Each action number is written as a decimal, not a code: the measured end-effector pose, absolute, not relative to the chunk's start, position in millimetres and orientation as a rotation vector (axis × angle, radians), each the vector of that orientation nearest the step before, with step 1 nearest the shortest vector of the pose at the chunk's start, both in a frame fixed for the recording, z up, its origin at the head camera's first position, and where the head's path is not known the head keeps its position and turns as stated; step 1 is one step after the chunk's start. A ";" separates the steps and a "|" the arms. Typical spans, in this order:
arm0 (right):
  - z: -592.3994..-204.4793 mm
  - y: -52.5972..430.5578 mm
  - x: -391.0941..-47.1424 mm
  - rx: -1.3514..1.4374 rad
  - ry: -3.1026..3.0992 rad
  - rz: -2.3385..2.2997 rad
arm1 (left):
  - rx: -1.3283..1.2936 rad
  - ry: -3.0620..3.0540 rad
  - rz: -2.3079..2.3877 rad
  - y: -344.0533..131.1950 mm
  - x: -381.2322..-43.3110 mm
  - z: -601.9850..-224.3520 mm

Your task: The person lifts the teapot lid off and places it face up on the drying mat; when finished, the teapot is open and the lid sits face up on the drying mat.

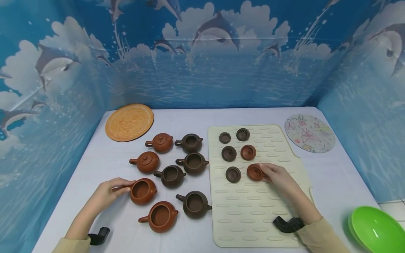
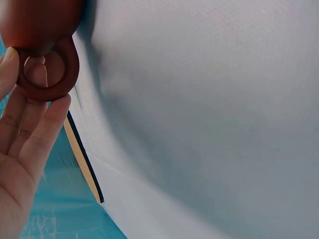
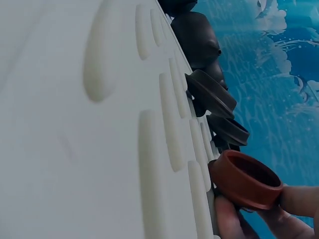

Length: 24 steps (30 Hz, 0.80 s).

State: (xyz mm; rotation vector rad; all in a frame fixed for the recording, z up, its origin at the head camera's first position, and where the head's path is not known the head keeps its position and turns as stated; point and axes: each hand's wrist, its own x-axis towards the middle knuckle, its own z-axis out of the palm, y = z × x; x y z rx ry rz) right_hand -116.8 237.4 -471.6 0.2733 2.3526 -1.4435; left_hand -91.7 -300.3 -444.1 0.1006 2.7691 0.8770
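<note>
My left hand (image 1: 109, 191) pinches the ring handle (image 2: 72, 64) of a lidless reddish-brown teapot (image 1: 143, 191) on the left of the table. My right hand (image 1: 280, 177) holds a reddish-brown teapot lid (image 1: 255, 172) by its edge over the cream mat (image 1: 262, 225); the lid lies upside down, its hollow side up. Several dark lids (image 1: 233, 174) and one more reddish lid (image 1: 248, 152) lie on the mat beside it. Another lidless reddish teapot (image 1: 162, 216) stands nearer me. Two reddish teapots, one at the back (image 1: 162, 143) and one before it (image 1: 148, 162), wear their lids.
Several dark lidless teapots (image 1: 195, 163) stand between the reddish ones and the mat. An orange round board (image 1: 129, 122) lies at the back left, a patterned round board (image 1: 310, 133) at the back right. A green bowl (image 1: 378, 228) sits at the front right. Dolphin-printed curtains (image 1: 202, 77) enclose the table.
</note>
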 end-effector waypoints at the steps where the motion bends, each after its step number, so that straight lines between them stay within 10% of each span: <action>1: -471.6 237.1 -116.4 0.283 2.387 -1.400 | 0.092 2.767 0.873 -300.2 -91.7 -443.9; 24: -463.4 244.9 -113.2 0.252 2.748 -1.063 | 0.152 2.778 0.914 -302.3 -91.5 -445.1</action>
